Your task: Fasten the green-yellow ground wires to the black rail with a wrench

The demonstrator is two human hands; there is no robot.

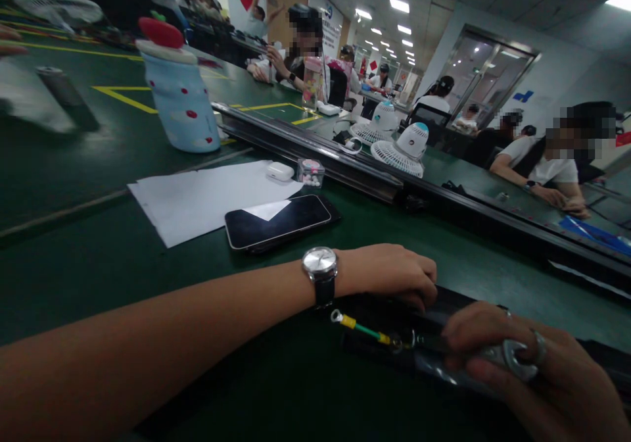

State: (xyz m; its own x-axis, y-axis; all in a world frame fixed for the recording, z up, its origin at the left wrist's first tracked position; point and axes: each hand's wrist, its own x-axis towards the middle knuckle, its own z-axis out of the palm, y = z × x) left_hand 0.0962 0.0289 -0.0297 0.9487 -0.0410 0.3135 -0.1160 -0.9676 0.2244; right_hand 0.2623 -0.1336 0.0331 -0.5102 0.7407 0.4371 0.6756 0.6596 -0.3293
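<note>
My right hand (547,363) is closed around a metal open-end wrench (517,361), its jaw showing between the fingers. The wrench's far part points left towards a green wire (367,330) with yellow sleeves and a ring terminal at its free end. That wire comes off a dark, partly shiny piece (434,366) on the table, whose kind I cannot make out. Across its far side lies my left hand (394,272), fingers curled downward; anything in them is hidden. A silver watch (320,262) with a black strap is on the left wrist.
Beyond my left arm lie a phone (280,221), white paper (197,195), an earbud case (280,171) and a small clear box (310,173). A blue bottle (180,100) stands farther back. A dark rail (315,149) crosses the green table; fans (401,152) and seated people are beyond.
</note>
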